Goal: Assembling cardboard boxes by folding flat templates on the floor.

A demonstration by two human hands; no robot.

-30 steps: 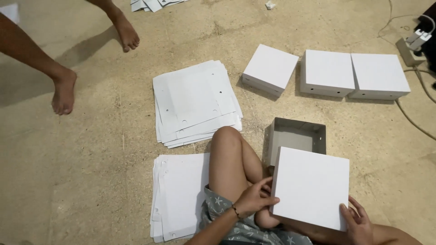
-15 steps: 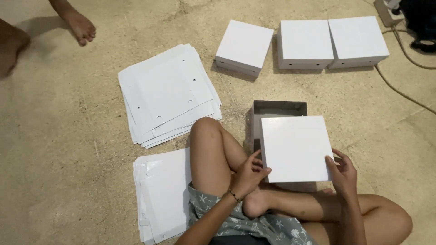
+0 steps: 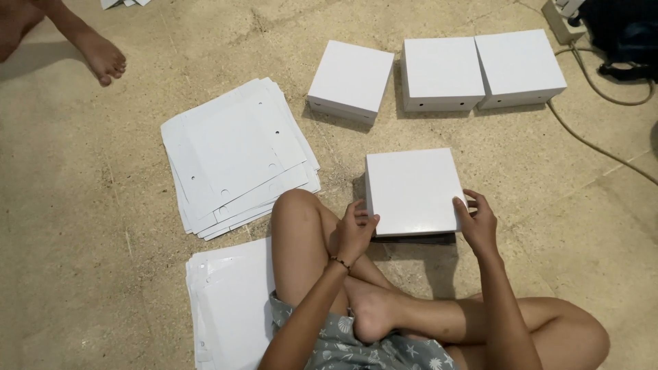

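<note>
I sit cross-legged on a sandy stone floor. A white square lid [image 3: 412, 190] lies flat over the grey box base [image 3: 415, 238], of which only a dark strip shows at the near edge. My left hand [image 3: 354, 230] grips the lid's left near corner. My right hand [image 3: 474, 220] holds its right near edge. The inside of the base is hidden.
Three closed white boxes [image 3: 351, 81] [image 3: 440, 72] [image 3: 519, 67] stand in a row beyond. A fanned stack of flat white cardboard sheets [image 3: 236, 156] lies to the left, another stack [image 3: 229, 308] by my left knee. Another person's bare foot [image 3: 103, 60] is at top left. Cables [image 3: 596, 133] run at right.
The lid was held tilted in front of the open grey base; it has moved forward and down and now covers the base. The view has shifted, and the other person's feet moved up-left.
</note>
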